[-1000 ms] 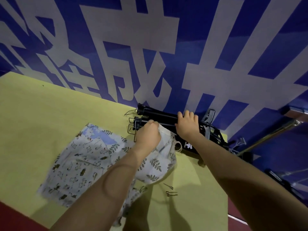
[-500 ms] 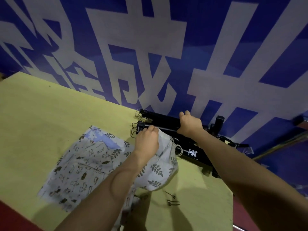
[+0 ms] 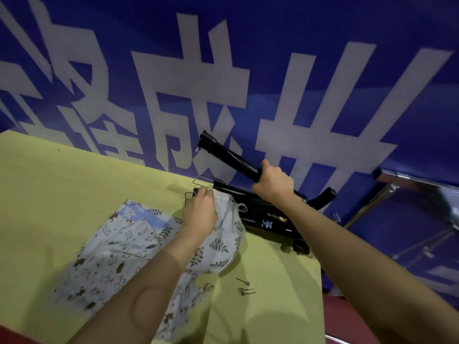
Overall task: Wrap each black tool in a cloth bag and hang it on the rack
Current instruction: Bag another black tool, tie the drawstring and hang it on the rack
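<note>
Blue banner [image 3: 273,58] with large white characters: fills the background, standing along the far edge of the desk

Desk [image 3: 49,194], yellow-green top: far edge meets the banner; right edge runs beside a dark red floor; bare surface open to the left and far left

Cloth bags [image 3: 111,256], pale printed fabric with leaf and small-animal patterns: lying spread at desk centre, one bunched under the left forearm

Black tools [image 3: 270,219]: pile resting at the far right of the desk against the banner, white logo showing on one; thin wire hooks jut from the left end

Black tool, raised [image 3: 231,155]: a tube tilted up and to the left, clear of the pile, its far end against the banner

Right hand [image 3: 273,182]: arm stretched forward, fingers curled round the lower end of the raised tube, gripping it

Left hand [image 3: 201,212]: arm stretched forward over the bags, fingers curled down at the mouth of the bunched bag, by the wire hooks, gripping the cloth

Small metal pins [image 3: 246,288]: loose on the desk near its right edge, apart from the bags
</note>
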